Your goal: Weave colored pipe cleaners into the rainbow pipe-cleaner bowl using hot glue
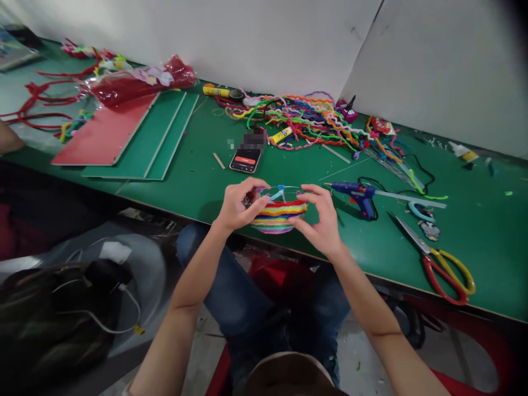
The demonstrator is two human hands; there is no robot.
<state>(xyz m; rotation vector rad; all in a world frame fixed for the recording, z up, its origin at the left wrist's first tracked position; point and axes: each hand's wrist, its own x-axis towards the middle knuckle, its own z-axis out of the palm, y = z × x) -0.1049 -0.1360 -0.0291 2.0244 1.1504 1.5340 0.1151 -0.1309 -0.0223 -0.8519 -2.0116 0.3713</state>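
Note:
Between my two hands, at the table's front edge, is a small rounded bowl shape [278, 220] wrapped in rainbow stripes of fuzzy pipe cleaner, red at the rim down to purple. My left hand [243, 203] grips its left side, thumb at the rim. On the right side my right hand [319, 214] holds it with the thumb low on the stripes and the fingers at the rim. Across the opening runs a thin clear ring, with a light blue pipe cleaner piece [277, 194] inside. The inside of the bowl is mostly hidden.
A blue glue gun [357, 195] and large scissors [437, 258] lie to the right. Behind are a phone [247, 151], a glue stick [281, 135] and a heap of coloured pipe cleaners [305, 118]. Green boards [165, 143] lie left. Another person's arm [9, 138] shows at the left edge.

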